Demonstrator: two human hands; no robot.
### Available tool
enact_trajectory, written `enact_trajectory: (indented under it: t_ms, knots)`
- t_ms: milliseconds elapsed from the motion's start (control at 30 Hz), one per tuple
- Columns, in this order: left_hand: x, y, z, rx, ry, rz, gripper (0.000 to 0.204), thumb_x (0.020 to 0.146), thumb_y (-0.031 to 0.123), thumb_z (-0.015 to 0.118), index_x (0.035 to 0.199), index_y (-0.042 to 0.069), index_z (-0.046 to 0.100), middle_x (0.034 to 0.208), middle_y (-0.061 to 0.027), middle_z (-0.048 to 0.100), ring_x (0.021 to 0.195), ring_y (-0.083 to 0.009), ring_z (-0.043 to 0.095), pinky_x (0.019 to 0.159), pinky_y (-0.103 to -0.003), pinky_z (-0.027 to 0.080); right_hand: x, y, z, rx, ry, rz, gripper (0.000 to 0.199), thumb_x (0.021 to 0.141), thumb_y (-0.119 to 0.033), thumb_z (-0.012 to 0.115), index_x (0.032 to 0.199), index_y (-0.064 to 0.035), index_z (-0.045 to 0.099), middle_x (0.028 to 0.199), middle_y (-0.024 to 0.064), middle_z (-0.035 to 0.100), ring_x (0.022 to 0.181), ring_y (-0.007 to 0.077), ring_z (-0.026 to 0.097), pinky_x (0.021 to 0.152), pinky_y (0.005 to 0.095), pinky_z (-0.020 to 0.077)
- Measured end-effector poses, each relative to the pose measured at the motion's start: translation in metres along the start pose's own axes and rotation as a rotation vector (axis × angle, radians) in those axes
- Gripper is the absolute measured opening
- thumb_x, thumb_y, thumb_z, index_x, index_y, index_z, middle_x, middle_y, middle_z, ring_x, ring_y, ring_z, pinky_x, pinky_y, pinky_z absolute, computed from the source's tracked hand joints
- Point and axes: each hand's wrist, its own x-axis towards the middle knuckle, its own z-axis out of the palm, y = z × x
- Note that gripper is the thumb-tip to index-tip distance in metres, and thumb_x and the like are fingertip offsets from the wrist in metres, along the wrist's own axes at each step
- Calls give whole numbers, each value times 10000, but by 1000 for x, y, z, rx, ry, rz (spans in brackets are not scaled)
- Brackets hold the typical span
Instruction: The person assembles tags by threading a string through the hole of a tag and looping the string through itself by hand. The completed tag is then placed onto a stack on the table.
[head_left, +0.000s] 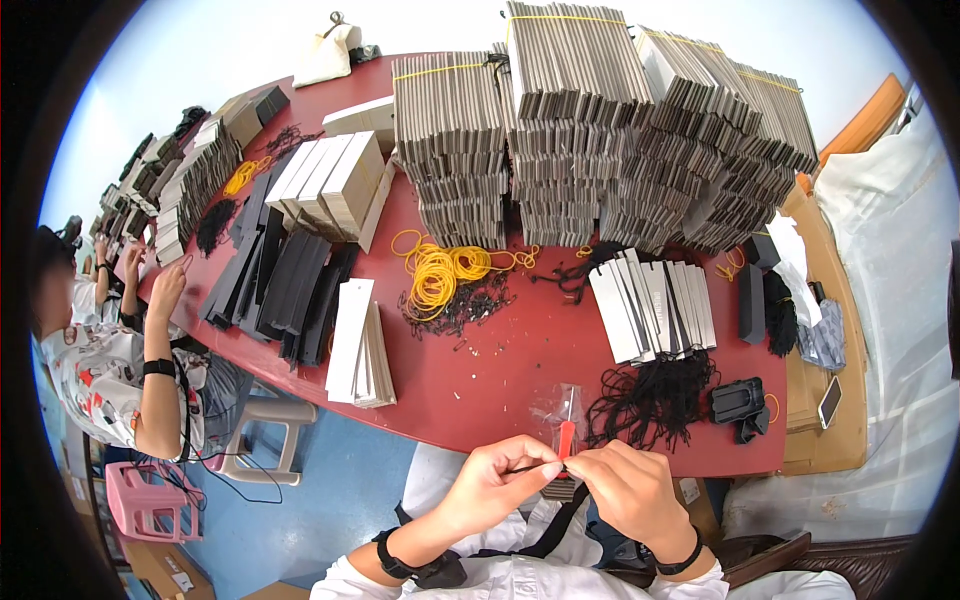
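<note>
Both my hands meet just in front of the table's near edge, fingertips almost touching. My left hand is closed, pinching a thin black cord between thumb and fingers. My right hand is closed in a pinch too, with whatever sits between its fingertips hidden. Right behind the fingertips stands a slim red tool, partly covered by my hands. Clear plastic film lies around it. A heap of black cords spreads beyond my right hand, under a fanned stack of white and black cards.
Tall stacks of grey boards bound with yellow bands line the far side of the red table. Yellow elastic bands, white card stacks and black strips lie leftward. A black holder sits right; a co-worker sits left.
</note>
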Motion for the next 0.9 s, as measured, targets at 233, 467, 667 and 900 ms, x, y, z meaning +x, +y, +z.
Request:
enact_trajectory:
  t_ms: [233,467,667,900]
  knots:
    - [1,-5,1,60,18,29,90,915,44,610,987,-9,607,705,68,507,597,6,363,521,-178,289,5,-1,-3,-11,-31,33,163,734,-45,674,887,-38,618,752,35,607,640,161,607,499,282,467]
    - [-1,-6,-1,346,45,124,105,903,26,621,1002,-6,609,761,44,571,631,4,409,546,-178,336,5,-1,-3,84,-34,93,145,733,-24,690,834,-40,587,680,58,564,580,217,569,469,326,415]
    - [-1,-4,-3,262,8,94,107,910,50,623,996,-11,611,763,46,565,638,1,412,546,-180,331,7,-1,-3,73,-56,84,161,721,-18,683,846,-45,585,683,55,559,582,219,566,478,328,415]
    - [0,5,-5,-56,-59,-136,108,915,102,629,976,14,626,758,68,546,641,2,405,545,-169,301,3,0,1,67,3,22,231,686,12,693,894,-38,606,730,52,615,589,205,583,477,312,425]
